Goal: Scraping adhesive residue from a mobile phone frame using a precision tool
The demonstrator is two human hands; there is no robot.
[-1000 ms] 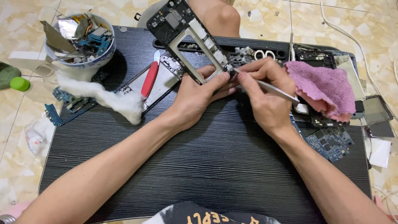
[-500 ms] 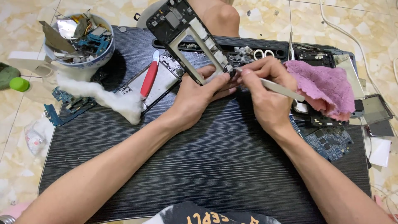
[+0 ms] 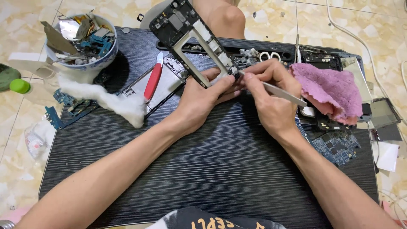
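At the far left of the dark worktop (image 3: 203, 169) a bowl (image 3: 80, 63) already stands heaped with metal shields and scraps of blue board, and loose blue boards (image 3: 70, 108) lie below it beside a wad of white cotton (image 3: 123, 106). To their right a second phone body lies flat with a red-handled tool (image 3: 152, 80) resting across it, so, judging by all this, a good deal of stripping is behind you.

Your left hand (image 3: 203, 99) is closed round the lower end of the stripped phone frame (image 3: 190, 36), tilting it up and away from you; the frame looks bare through its middle, though small parts still sit at its top end. Your right hand (image 3: 271, 97) pinches metal tweezers (image 3: 275, 90), their tip touching the frame's lower end just beside your left thumb. What the tip grips is too small to tell, so this bottom corner seems to be what is left.

Further right a pink cloth (image 3: 330, 91) covers more parts, with another blue circuit board (image 3: 337, 146) below it.
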